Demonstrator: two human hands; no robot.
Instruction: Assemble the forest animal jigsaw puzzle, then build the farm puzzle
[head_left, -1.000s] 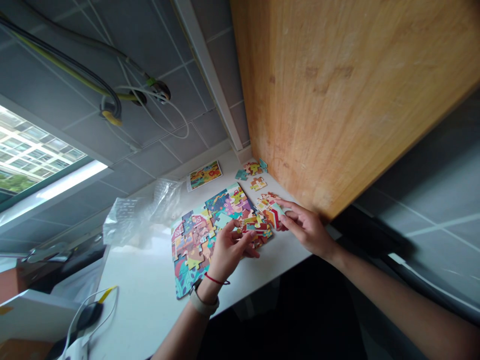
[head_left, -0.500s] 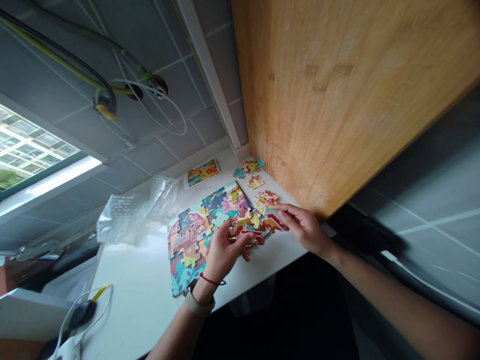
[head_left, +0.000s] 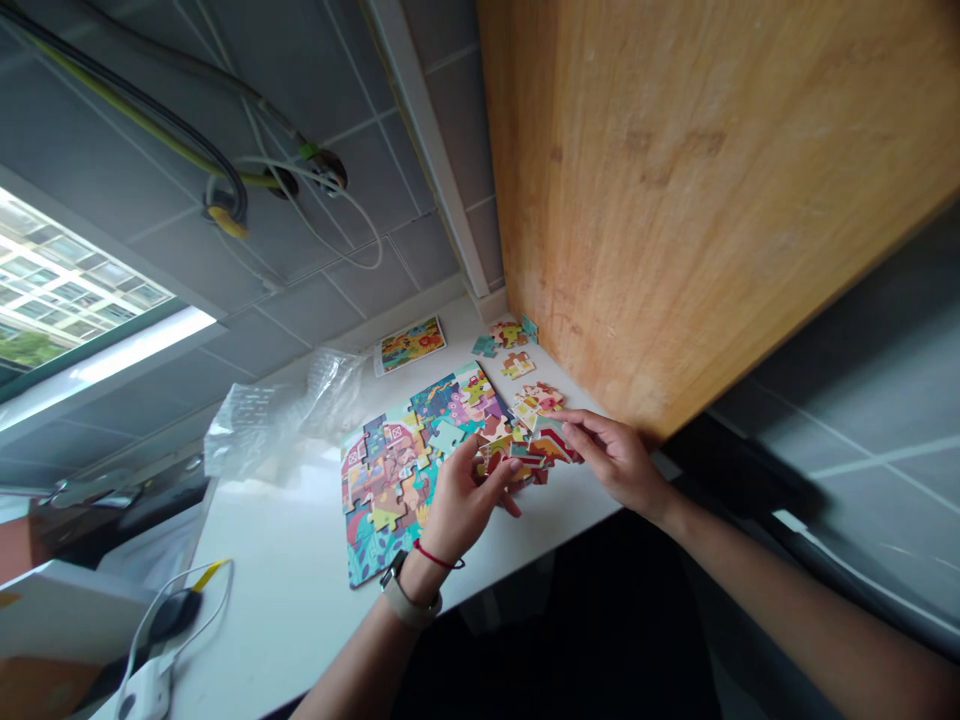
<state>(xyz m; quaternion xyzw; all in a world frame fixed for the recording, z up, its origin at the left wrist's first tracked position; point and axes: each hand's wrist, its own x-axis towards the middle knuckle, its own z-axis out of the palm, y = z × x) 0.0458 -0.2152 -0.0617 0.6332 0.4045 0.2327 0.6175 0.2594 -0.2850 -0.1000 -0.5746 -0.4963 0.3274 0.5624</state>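
Observation:
A partly filled jigsaw puzzle (head_left: 390,480) with a barn and animals lies on the white table. My left hand (head_left: 465,495) is over its right side, thumb and fingers closed round a few colourful puzzle pieces (head_left: 499,455). Just to the right, my right hand (head_left: 619,460) pinches a red and grey puzzle piece (head_left: 553,440) between thumb and forefinger. More loose pieces (head_left: 536,400) lie in a heap behind the hands. How many pieces the left hand holds is hidden by overlap.
Clear plastic wrap (head_left: 262,430) lies left of the puzzle. A small picture card (head_left: 411,345) is at the back, with loose pieces (head_left: 517,364) to its right. A wooden panel (head_left: 660,200) rises on the right. A power strip (head_left: 146,690) sits at the front left.
The camera view has shifted slightly, moving the scene a little to the right. Both hands keep nearly the same pose over the pieces.

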